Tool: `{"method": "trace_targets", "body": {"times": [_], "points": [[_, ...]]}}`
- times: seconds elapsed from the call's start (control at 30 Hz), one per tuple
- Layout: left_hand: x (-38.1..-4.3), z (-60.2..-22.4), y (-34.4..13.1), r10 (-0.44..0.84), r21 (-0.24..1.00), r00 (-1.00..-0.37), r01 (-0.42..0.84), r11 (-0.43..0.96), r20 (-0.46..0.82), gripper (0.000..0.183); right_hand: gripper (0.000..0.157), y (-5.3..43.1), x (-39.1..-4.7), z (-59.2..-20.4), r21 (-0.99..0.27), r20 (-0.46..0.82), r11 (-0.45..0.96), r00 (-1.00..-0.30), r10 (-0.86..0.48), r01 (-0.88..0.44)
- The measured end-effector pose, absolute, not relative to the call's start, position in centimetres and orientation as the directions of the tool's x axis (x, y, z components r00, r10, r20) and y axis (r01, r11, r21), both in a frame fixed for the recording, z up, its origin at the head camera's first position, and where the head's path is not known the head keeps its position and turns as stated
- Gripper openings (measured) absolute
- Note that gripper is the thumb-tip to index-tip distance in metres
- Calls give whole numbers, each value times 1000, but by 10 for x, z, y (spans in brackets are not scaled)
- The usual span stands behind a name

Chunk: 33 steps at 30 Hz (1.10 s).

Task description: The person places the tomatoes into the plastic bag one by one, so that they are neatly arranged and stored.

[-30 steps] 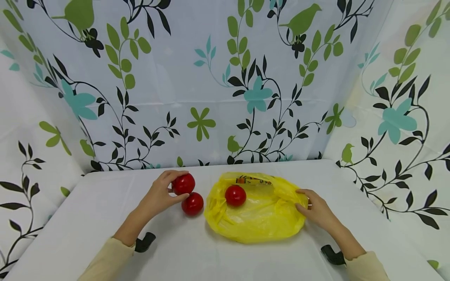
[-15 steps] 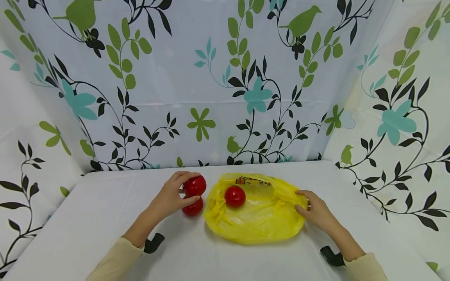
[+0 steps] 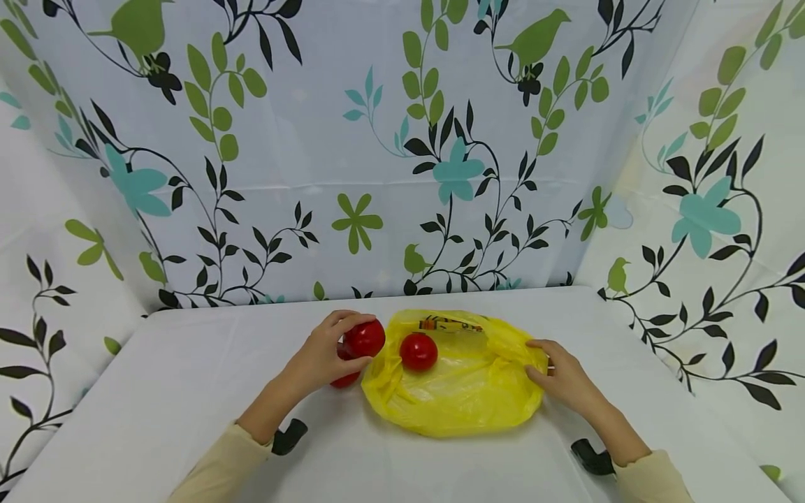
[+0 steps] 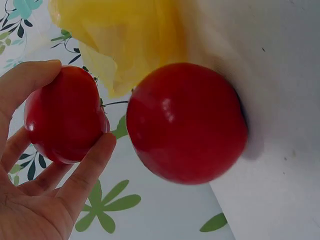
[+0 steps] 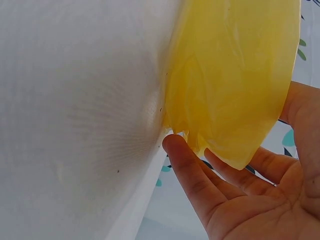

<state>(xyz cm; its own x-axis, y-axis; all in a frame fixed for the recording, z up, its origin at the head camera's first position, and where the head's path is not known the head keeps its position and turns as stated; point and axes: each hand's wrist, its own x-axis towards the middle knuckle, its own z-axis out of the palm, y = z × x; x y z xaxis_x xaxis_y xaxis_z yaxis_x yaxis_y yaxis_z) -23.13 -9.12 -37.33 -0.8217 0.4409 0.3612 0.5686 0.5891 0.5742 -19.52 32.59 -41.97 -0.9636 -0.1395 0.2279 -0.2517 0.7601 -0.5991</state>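
Observation:
My left hand (image 3: 322, 358) holds a glossy red tomato (image 3: 366, 338) between thumb and fingers, at the left side of a yellow plastic bag (image 3: 465, 402). In the left wrist view the green stem end of this held tomato (image 4: 65, 117) shows. A second tomato (image 3: 345, 381) rests on the table below it, partly hidden by my hand; it looms large in the left wrist view. A third tomato (image 3: 418, 351) lies in the open bag, towards its left. My right hand (image 3: 566, 374) holds the bag's right edge, with thumb and fingers on either side of the plastic.
A white table (image 3: 390, 471) carries everything. Patterned curtain panels (image 3: 302, 140) with leaves and birds stand behind it and at both sides. Dark wrist-camera mounts (image 3: 289, 438) stick out beside both wrists.
My left hand has carried its tomato rightward, from beside the second tomato to the bag's left edge. My right hand and the bag stay nearly still.

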Motion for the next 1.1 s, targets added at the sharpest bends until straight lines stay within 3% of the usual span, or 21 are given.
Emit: {"method": "trace_targets", "body": {"times": [0.8, 1.1], "points": [[-223, -372, -26, 635, 607, -713, 655, 451, 298, 58, 43, 330, -193, -421, -614, 238, 747, -962, -133, -255], [-224, -379, -10, 643, 601, -708, 659, 453, 292, 58, 42, 328, -195, -422, -616, 253, 737, -956, -147, -276]]}}
